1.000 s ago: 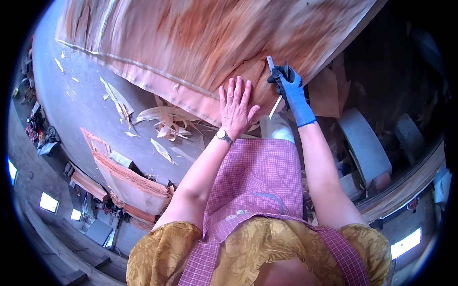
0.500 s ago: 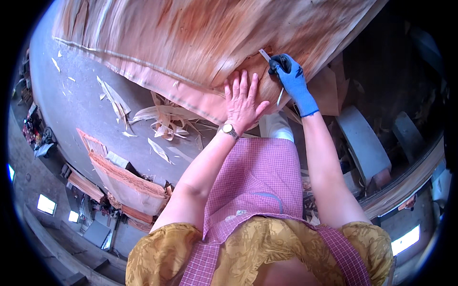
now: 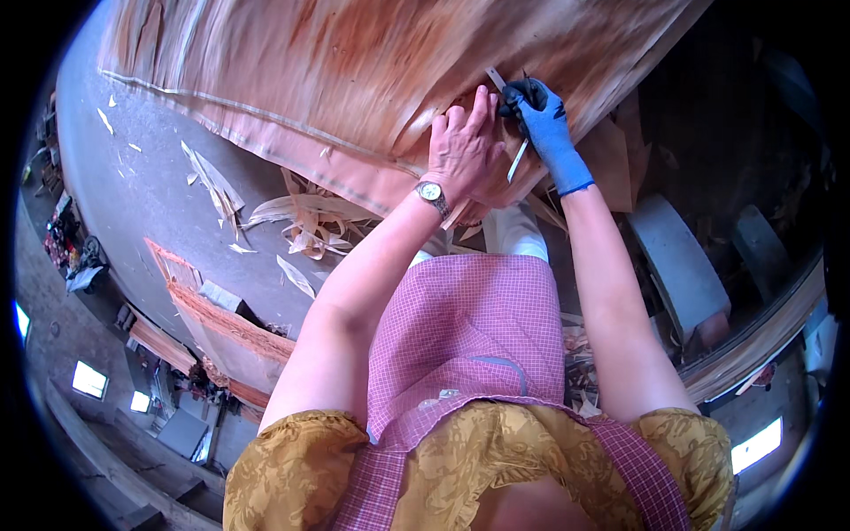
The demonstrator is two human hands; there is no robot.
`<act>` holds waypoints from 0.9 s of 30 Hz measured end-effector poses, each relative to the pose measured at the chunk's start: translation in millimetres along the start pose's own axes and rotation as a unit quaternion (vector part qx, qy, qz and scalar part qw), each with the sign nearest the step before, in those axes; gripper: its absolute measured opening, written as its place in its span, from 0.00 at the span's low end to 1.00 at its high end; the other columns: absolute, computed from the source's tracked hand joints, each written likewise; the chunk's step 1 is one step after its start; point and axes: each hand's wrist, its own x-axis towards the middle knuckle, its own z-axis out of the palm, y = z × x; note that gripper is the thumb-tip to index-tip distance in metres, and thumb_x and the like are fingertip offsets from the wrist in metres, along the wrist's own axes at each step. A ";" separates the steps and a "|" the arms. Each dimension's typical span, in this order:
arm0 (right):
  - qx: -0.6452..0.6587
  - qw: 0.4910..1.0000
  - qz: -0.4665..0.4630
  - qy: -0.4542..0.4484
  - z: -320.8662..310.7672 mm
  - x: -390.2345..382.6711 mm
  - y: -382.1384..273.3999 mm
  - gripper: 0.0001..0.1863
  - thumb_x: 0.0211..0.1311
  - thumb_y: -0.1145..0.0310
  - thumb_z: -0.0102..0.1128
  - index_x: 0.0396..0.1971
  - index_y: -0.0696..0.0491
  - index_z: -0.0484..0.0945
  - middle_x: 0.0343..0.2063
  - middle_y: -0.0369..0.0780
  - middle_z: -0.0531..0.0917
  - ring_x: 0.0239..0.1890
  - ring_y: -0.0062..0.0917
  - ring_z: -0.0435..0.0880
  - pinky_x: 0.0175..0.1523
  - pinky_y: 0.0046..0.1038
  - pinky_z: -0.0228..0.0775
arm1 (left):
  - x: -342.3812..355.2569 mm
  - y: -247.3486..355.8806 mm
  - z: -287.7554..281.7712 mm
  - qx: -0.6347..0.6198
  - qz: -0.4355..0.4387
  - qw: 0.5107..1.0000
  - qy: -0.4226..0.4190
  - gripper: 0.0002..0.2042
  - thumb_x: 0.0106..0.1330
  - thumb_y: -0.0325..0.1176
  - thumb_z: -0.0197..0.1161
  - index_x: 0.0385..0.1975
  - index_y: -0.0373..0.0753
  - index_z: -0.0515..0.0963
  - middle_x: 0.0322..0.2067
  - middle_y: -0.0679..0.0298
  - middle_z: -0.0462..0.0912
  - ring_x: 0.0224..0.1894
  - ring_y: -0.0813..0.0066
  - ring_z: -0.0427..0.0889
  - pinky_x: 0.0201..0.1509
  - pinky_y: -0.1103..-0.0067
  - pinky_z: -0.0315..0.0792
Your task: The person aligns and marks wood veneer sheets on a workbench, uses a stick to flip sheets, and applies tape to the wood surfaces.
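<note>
A large reddish-brown sheet of wood veneer [image 3: 292, 80] lies before me, its near edge hanging over a pinkish layer beneath. My left hand [image 3: 465, 142] is bare, with a wristwatch [image 3: 431, 192]; it rests on the veneer with fingers partly bent and spread, the fingertips beside the right hand. In a blue glove with dark fingertips, my right hand [image 3: 538, 119] is closed around a narrow, flat metal blade [image 3: 516, 163]. One end of the blade sticks out above the fingers onto the veneer, the other below them. Glove and fingers cover its middle.
Veneer shavings [image 3: 310, 226] and loose strips litter the grey floor on the left. A stack of veneer sheets [image 3: 230, 323] stands farther back there. To the right are a grey curved panel [image 3: 677, 261] and darker clutter. My checked apron [image 3: 469, 327] hangs close below the veneer's near edge.
My left hand has slid right and slightly up, from lying flat to bent fingers close to the blade. The right hand has shifted slightly up with the blade.
</note>
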 end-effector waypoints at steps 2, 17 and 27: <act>0.022 0.999 0.034 0.011 -4.5 1.9 -1.4 0.08 0.64 0.65 0.61 0.38 0.53 0.80 0.26 0.32 0.83 0.22 0.10 0.73 0.27 0.15 0.63 | 1.2 -0.4 4.4 0.003 -0.001 1.000 0.001 0.37 0.55 0.52 0.61 0.64 0.40 0.63 0.64 0.62 0.60 0.46 0.63 0.67 0.47 0.69 0.63; 0.014 0.996 0.077 -0.030 -6.3 5.9 -14.1 0.14 0.62 0.60 0.63 0.43 0.52 0.81 0.26 0.28 0.82 0.21 0.09 0.70 0.26 0.15 0.61 | 3.2 3.4 11.8 0.003 -0.025 0.999 0.022 0.37 0.56 0.54 0.60 0.63 0.40 0.64 0.65 0.59 0.59 0.48 0.60 0.67 0.47 0.67 0.62; -0.024 0.996 0.060 -0.061 -29.3 0.6 -6.9 0.10 0.62 0.63 0.63 0.39 0.51 0.79 0.23 0.32 0.82 0.22 0.12 0.75 0.26 0.16 0.64 | 5.6 5.5 15.3 0.006 -0.045 0.999 0.029 0.36 0.56 0.55 0.58 0.64 0.41 0.64 0.65 0.61 0.60 0.49 0.59 0.66 0.48 0.67 0.62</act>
